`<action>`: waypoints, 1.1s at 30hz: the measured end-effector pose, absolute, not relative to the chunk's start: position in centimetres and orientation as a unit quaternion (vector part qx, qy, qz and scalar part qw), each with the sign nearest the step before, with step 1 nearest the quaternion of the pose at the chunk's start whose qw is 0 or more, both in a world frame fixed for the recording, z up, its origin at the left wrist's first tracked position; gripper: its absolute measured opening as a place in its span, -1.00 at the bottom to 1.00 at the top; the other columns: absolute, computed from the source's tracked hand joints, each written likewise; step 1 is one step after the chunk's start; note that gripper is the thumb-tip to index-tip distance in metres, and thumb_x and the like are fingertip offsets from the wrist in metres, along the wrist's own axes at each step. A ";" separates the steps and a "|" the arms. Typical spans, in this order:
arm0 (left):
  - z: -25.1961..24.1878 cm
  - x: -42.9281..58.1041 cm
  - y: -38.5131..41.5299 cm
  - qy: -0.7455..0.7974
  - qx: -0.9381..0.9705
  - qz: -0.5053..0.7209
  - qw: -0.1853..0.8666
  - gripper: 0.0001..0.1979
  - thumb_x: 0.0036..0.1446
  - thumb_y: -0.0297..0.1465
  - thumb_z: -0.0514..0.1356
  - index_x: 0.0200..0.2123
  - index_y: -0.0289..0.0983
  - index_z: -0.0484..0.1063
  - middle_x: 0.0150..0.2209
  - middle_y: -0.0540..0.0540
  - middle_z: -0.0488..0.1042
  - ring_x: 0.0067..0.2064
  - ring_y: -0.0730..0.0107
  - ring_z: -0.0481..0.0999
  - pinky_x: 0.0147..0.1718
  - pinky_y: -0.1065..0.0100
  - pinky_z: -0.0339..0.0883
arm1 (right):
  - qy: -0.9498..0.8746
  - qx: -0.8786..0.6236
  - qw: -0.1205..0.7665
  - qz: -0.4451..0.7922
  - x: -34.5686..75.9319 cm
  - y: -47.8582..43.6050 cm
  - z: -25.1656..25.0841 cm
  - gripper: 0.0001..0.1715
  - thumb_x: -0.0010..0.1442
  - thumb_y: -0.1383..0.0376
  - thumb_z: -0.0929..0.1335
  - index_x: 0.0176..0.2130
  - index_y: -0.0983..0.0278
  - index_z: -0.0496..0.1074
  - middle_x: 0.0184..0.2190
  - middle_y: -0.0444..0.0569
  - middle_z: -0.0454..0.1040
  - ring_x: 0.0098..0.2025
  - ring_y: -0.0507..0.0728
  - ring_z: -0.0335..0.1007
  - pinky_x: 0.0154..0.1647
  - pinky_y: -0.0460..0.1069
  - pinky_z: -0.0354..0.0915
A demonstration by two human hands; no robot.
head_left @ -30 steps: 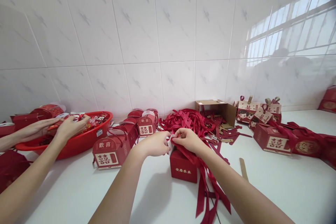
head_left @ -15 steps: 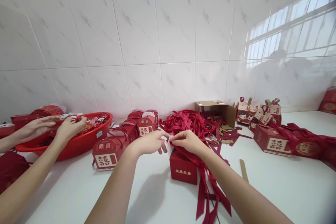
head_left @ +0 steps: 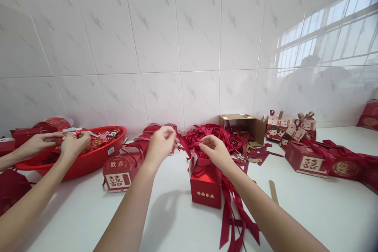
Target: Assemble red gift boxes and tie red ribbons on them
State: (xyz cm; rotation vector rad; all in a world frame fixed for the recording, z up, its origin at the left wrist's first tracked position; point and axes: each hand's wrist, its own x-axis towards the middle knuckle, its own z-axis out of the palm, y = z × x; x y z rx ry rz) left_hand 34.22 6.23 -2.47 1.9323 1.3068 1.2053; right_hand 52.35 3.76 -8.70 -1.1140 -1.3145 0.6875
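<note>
A red gift box [head_left: 206, 186] with gold characters stands on the white counter [head_left: 310, 212] in front of me. Above its open top, my left hand [head_left: 160, 146] and my right hand [head_left: 215, 150] each pinch one end of a red ribbon [head_left: 184, 141] that runs between them. Loose red ribbons [head_left: 233, 220] trail from under my right forearm down past the box.
Another person's two hands [head_left: 59, 144] work over a red basin [head_left: 88, 157] at the left. Finished red boxes [head_left: 118, 171] stand beside it. A ribbon pile [head_left: 212, 132], an open cardboard box [head_left: 248, 124] and more gift boxes [head_left: 305, 159] lie behind and right.
My hands have lifted off the box top and drawn apart, stretching a ribbon between them. The box flaps now stand up. The other person's hands have come together over the basin.
</note>
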 end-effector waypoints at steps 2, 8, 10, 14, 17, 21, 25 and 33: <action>-1.3 33.4 5.8 0.461 0.638 0.567 0.243 -0.83 0.17 -0.34 -0.03 -0.20 -0.25 0.24 -0.34 -0.10 0.55 -0.40 0.37 0.58 -0.41 0.38 0.40 | -0.551 -0.473 0.638 0.256 53.0 3.4 -7.8 -0.76 0.03 0.19 0.36 -0.29 0.27 0.36 -0.26 0.01 0.48 -0.24 0.11 0.41 -0.20 0.01 0.32; -0.4 32.0 5.9 0.411 0.525 0.712 0.221 -0.72 0.07 -0.42 0.12 -0.10 -0.22 0.24 -0.01 -0.21 0.47 0.00 0.24 0.50 -0.07 0.21 0.40 | -0.572 -0.494 0.633 0.166 55.0 0.6 -4.3 -0.74 0.07 0.13 0.33 -0.32 0.28 0.42 -0.33 -0.01 0.51 -0.30 0.12 0.41 -0.28 0.00 0.29; -1.4 32.3 6.5 0.444 0.610 0.615 0.230 -0.75 0.05 -0.42 0.13 -0.14 -0.23 0.32 0.03 -0.19 0.45 0.09 0.24 0.43 0.07 0.20 0.28 | -0.615 -0.538 0.561 0.130 55.8 -0.4 -3.5 -0.78 0.09 0.16 0.31 -0.37 0.27 0.44 -0.39 -0.03 0.52 -0.34 0.12 0.41 -0.31 -0.01 0.28; -4.4 33.9 6.5 0.459 0.739 0.347 0.350 -0.81 -0.02 -0.37 0.18 -0.29 -0.27 0.46 -0.15 -0.18 0.56 -0.01 0.11 0.50 0.03 0.15 0.30 | -0.687 -0.653 0.282 0.151 57.9 -1.8 -4.0 -0.62 0.12 0.10 0.30 -0.58 0.28 0.41 -0.58 0.00 0.47 -0.51 0.13 0.36 -0.48 0.01 0.19; -6.2 35.2 5.1 0.440 0.753 0.267 0.409 -0.79 -0.10 -0.37 0.23 -0.32 -0.25 0.50 -0.23 -0.13 0.59 -0.10 0.12 0.54 -0.11 0.21 0.39 | -0.706 -0.659 0.185 0.183 58.6 -2.3 -6.4 -0.61 0.09 0.02 0.34 -0.50 0.28 0.47 -0.47 0.04 0.53 -0.44 0.18 0.42 -0.46 0.01 0.22; -7.4 36.0 2.3 0.436 0.746 0.278 0.420 -0.74 -0.05 -0.36 0.18 -0.23 -0.26 0.44 -0.10 -0.15 0.54 -0.05 0.19 0.51 -0.11 0.29 0.37 | -0.707 -0.607 0.286 0.224 57.9 -3.4 -10.0 -0.58 0.12 0.05 0.35 -0.11 0.25 0.47 -0.07 0.08 0.52 -0.08 0.25 0.44 -0.13 0.05 0.30; -8.0 35.0 -0.8 0.469 0.727 0.340 0.368 -0.78 0.00 -0.33 0.14 -0.24 -0.25 0.33 -0.10 -0.18 0.48 -0.06 0.19 0.49 -0.15 0.27 0.35 | -0.677 -0.562 0.361 0.309 57.0 -5.5 -11.6 -0.40 0.09 0.05 0.40 0.05 0.30 0.35 -0.09 0.10 0.50 -0.08 0.22 0.44 -0.10 0.06 0.31; -8.9 32.5 -3.8 0.466 0.738 0.339 0.351 -0.81 0.00 -0.23 0.14 -0.45 -0.24 0.34 -0.44 -0.03 0.45 -0.36 0.30 0.44 -0.32 0.31 0.27 | -0.693 -0.497 0.399 0.338 56.6 -8.2 -10.9 -0.80 0.15 0.23 0.34 -0.19 0.23 0.40 -0.47 -0.19 0.32 -0.46 0.01 0.24 -0.45 -0.07 0.17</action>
